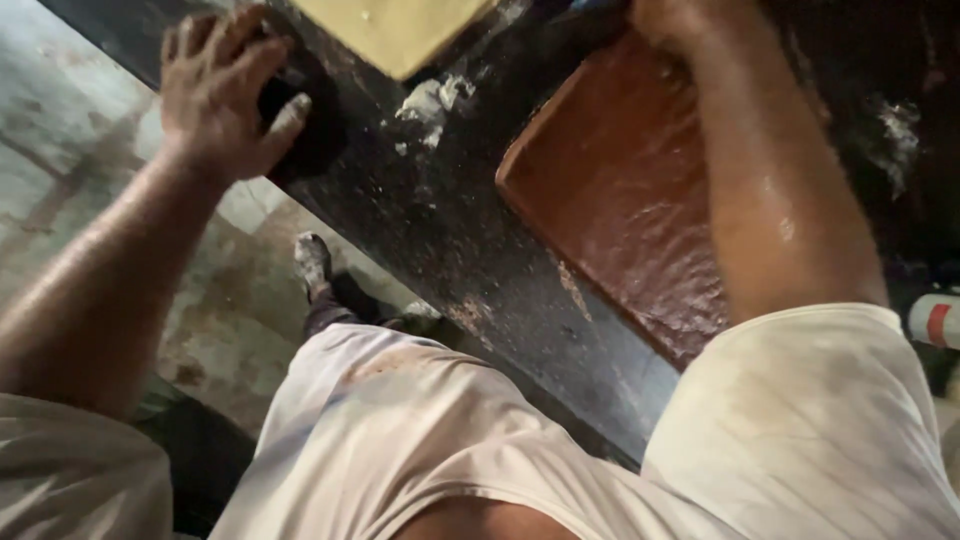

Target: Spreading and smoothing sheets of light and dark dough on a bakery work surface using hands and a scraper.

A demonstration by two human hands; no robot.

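My left hand [222,92] rests at the edge of a dark, stained worktop [470,250], its fingers curled over a black rounded object [308,125] there. My right arm reaches across a wet reddish-brown board [610,190] lying on the worktop. Only the heel of my right hand [662,16] shows at the top edge; its fingers are out of frame. A pale yellow slab [395,30] lies at the top, between the two hands. A small lump of white scraps [430,100] sits on the worktop below the slab.
Below the worktop's edge I see a stained concrete floor [70,150], my dusty shoe [312,260] and my light shirt [420,440]. A white cylinder with a red band [935,320] lies at the right edge.
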